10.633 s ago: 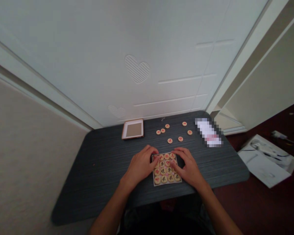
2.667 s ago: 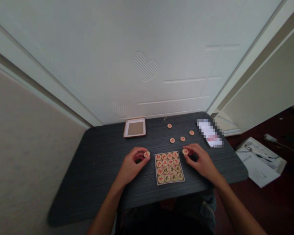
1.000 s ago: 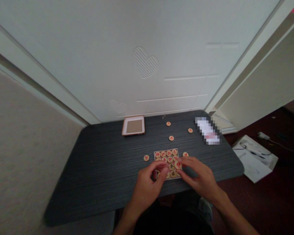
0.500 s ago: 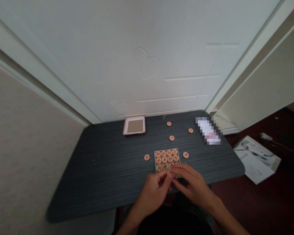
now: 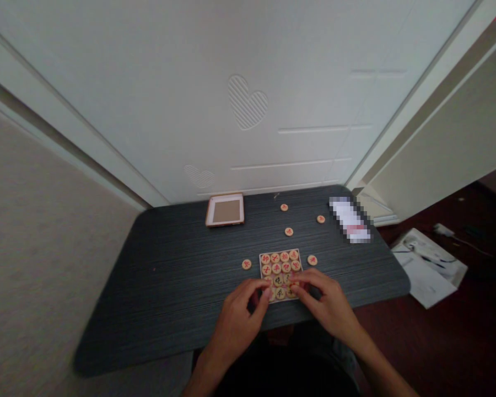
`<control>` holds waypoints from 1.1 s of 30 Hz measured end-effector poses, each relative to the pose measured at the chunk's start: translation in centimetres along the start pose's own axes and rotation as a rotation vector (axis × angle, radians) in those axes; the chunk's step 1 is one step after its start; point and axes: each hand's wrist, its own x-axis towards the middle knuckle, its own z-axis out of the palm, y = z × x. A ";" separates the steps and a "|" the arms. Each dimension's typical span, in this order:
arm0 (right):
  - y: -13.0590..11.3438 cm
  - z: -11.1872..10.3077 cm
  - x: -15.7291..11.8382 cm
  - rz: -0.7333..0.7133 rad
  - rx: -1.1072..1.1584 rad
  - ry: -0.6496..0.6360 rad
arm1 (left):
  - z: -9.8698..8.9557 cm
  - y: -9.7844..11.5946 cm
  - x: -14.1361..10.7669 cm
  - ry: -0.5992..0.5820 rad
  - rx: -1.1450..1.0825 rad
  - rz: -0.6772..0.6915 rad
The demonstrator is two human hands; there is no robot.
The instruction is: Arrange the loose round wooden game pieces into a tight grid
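Note:
A shallow box (image 5: 260, 259) near the table's front edge holds rows of round wooden pieces, with red characters in the back rows and black ones nearer me. My left hand (image 5: 244, 309) is at the box's front left corner, thumb and forefinger slightly apart over the pieces, nothing visible between them. At the right side of the box, my right hand (image 5: 323, 298) has its fingertips on or just above the pieces; what they pinch, if anything, is too small to tell. Loose pieces lie left (image 5: 247, 264) and right (image 5: 312, 260) of the box.
Three more loose pieces (image 5: 289, 232) lie farther back on the dark table (image 5: 169, 286). A box lid (image 5: 210, 212) rests by the white wall panel. A blurred-out object (image 5: 350, 219) is at the back right. An open white box (image 5: 434, 267) sits on the floor.
My hands have parted from their meeting point over the front of the box. The left hand moved left and the right hand slightly right, uncovering black-marked pieces in the front row.

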 end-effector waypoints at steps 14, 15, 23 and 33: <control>2.0 4.6 1.0 0.010 -0.348 0.125 | 0.9 -3.8 0.4 0.052 0.163 0.110; 2.1 4.6 1.0 -0.009 -0.372 0.141 | 0.8 -3.7 0.4 0.042 0.175 0.130; 1.7 5.0 0.9 -0.097 -0.438 0.196 | 0.7 -3.2 0.5 0.011 0.267 0.152; 1.4 4.6 -0.3 -0.176 -0.415 0.068 | 0.8 -3.7 0.4 0.006 0.262 0.149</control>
